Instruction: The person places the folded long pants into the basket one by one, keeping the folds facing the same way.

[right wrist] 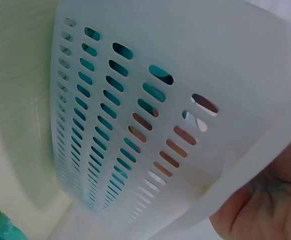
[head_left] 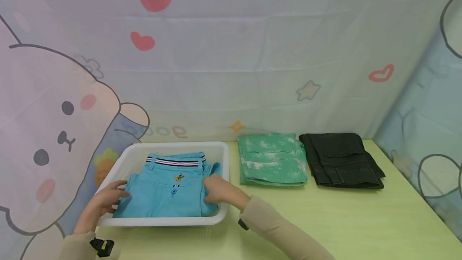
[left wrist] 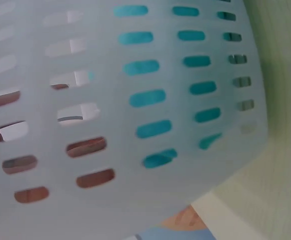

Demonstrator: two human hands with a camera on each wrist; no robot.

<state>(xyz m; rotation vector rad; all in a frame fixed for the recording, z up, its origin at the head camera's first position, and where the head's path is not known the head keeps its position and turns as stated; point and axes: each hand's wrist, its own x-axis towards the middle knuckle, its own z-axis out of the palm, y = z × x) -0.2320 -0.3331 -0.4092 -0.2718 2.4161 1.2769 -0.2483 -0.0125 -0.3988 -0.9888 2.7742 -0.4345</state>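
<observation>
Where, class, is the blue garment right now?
In the head view, the blue garment lies in the white basket, left of the green garment, between the left hand and the right hand.

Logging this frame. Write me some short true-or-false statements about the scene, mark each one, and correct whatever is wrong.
1. The blue garment lies in the white basket. True.
2. The basket's walls are solid. False: they have rows of slots.
3. In the head view, the green garment is left of the black garment. True.
4. Both hands are at the green garment. False: the left hand and right hand are at opposite sides of the blue garment.
5. The blue garment has a striped waistband. True.
</observation>
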